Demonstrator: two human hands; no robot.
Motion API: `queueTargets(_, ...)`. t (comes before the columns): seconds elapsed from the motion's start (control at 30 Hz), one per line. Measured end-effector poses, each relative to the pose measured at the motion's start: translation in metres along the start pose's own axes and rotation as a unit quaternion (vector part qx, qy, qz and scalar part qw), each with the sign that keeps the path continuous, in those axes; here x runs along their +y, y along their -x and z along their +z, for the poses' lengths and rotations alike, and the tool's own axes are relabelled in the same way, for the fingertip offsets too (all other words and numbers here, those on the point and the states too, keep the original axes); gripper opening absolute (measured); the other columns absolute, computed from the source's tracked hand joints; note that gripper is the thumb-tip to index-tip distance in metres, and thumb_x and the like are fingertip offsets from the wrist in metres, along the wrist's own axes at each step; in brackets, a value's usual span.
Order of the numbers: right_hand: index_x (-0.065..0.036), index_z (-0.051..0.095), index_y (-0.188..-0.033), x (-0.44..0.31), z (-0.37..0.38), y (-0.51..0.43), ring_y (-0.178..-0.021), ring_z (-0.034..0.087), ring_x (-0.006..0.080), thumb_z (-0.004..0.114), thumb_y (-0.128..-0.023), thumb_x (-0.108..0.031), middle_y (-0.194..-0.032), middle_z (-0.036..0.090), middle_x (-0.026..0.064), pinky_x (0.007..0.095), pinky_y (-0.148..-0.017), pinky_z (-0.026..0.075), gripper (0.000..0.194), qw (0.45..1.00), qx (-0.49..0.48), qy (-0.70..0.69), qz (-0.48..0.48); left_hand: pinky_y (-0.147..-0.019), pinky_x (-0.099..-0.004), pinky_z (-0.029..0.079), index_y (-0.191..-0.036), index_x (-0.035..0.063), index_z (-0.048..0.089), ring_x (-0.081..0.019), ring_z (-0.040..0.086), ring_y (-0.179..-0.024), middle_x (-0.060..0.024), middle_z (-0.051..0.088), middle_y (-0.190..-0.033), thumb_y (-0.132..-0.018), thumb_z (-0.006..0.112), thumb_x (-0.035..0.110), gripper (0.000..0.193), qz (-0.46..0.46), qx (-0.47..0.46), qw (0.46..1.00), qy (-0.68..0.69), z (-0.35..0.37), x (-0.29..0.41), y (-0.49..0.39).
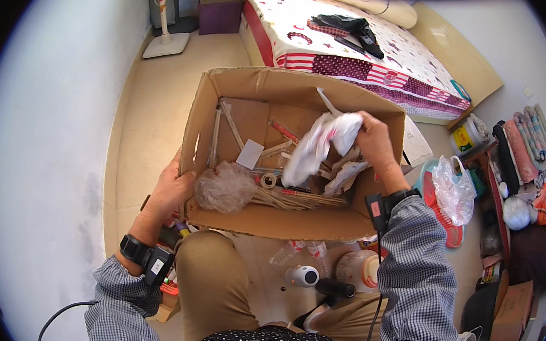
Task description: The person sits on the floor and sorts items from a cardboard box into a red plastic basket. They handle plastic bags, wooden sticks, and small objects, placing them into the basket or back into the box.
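My left hand point(169, 186) grips the left wall of an open cardboard box point(268, 222), thumb over the rim. At the box's right side, my right hand point(377, 138) holds a crumpled white plastic bag point(312, 147), blurred, above the contents. Inside lie a bunched clear plastic bag point(227, 187) at the near left, a bundle of thin wooden sticks point(295, 199), a roll of tape point(268, 180), a small white card point(250, 154) and a red-wrapped stick-like packet point(283, 130). Another white printed packet point(345, 177) rests at the right. The fingertips of my right hand are partly hidden.
Beyond the box stands a bed point(294, 49) with dark clothing point(350, 30) on it. Plastic bottles point(287, 253), a white cylindrical device point(302, 275) and a large jar point(357, 270) are on the floor below. A basin point(428, 173) with a clear bag is at right; a wall point(48, 149) is at left.
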State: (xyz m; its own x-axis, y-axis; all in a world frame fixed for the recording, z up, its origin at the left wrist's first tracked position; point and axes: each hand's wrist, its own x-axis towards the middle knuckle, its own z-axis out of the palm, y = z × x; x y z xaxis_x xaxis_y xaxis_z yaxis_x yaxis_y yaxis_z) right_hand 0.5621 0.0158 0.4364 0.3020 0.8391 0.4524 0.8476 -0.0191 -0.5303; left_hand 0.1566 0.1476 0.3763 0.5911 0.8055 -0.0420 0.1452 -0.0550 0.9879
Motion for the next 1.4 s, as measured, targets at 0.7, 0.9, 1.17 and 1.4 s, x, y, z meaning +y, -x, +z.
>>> queueTargets(0.7,-0.014,0.041,-0.144,-0.117,0.101,0.007,-0.126,0.049,0.038,0.063,-0.073,0.006,-0.144,0.046,0.0173,0.0408,-0.104,0.043,0.077,0.882,-0.429,-0.014,-0.195,-0.114,-0.0362,0.028,-0.148,0.0021,0.03,-0.0321,0.037,-0.137,-0.0217,0.041,-0.145,-0.08,0.046,0.002,0.071,0.094,-0.034,0.993,-0.062,-0.001,-0.003,-0.014)
queueTargets(0.9,-0.008,0.058,-0.125,-0.132,0.163,0.016,-0.104,0.062,0.0374,0.067,-0.072,-0.002,-0.122,0.061,0.017,0.0435,-0.089,0.05,0.053,0.866,-0.444,0.049,-0.225,-0.114,-0.0378,0.027,-0.149,0.002,0.028,-0.0356,0.036,-0.137,-0.0246,0.039,-0.145,-0.08,0.049,0.006,0.073,0.104,-0.035,0.992,-0.067,-0.001,-0.01,-0.019)
queueTargets(1.17,0.004,0.057,-0.081,-0.065,0.04,-0.03,-0.086,0.059,0.0386,0.058,-0.069,0.004,-0.086,0.059,0.0196,0.0424,-0.079,0.048,0.012,0.982,-0.047,0.081,-0.166,-0.099,-0.0291,0.04,-0.149,0.005,0.032,-0.0233,0.052,-0.116,-0.0174,0.055,-0.128,-0.077,0.048,0.005,0.074,0.03,-0.021,0.999,-0.014,-0.007,-0.014,-0.03)
queueTargets(1.4,0.002,0.058,-0.098,-0.032,-0.022,-0.002,-0.086,0.062,0.0366,0.058,-0.077,0.004,-0.1,0.06,0.0183,0.04,-0.075,0.052,0.021,0.97,0.063,0.195,-0.131,-0.091,-0.0248,0.042,-0.148,0.0057,0.034,-0.0152,0.053,-0.105,-0.0095,0.057,-0.122,-0.076,0.047,0.004,0.073,0.013,-0.008,0.999,0.047,-0.008,-0.013,-0.032)
